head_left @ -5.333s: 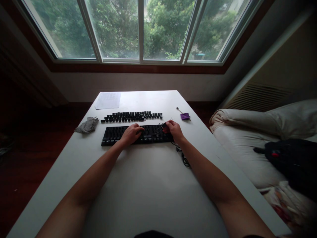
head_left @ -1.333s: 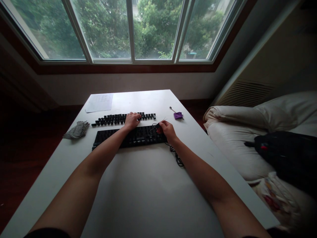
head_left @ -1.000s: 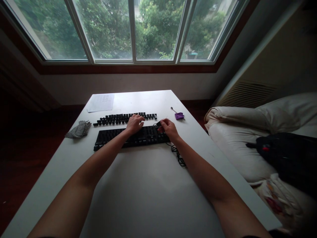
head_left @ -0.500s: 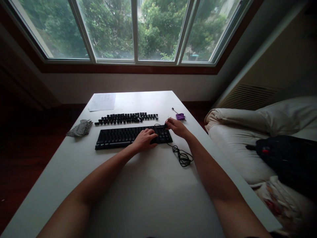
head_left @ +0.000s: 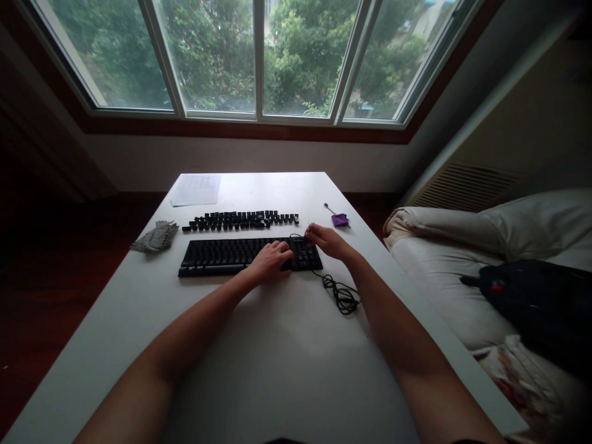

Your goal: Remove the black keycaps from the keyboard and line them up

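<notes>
A black keyboard (head_left: 217, 256) lies across the white table. My left hand (head_left: 272, 259) is over its right part, fingers bent on the keys and thumb by the front edge, holding it. Above the number-pad end, my right hand (head_left: 326, 239) is closed in a pinch. A small thin, pale thing shows at its fingertips, too small to name. Behind the keyboard stand rows of loose black keycaps (head_left: 240, 220). From the keyboard's right end, a coiled black cable (head_left: 345, 299) lies beside my right forearm.
A grey crumpled cloth (head_left: 157, 237) lies at the table's left edge, with a paper sheet (head_left: 197, 189) at the far left corner. A small brush with a purple piece (head_left: 340, 220) sits at the right. Beyond the table are a pale sofa (head_left: 444, 259) and a dark bag (head_left: 531, 296).
My right hand has shifted slightly left and down over the number-pad end. My left hand stays on the keyboard. The whole view has tilted a little.
</notes>
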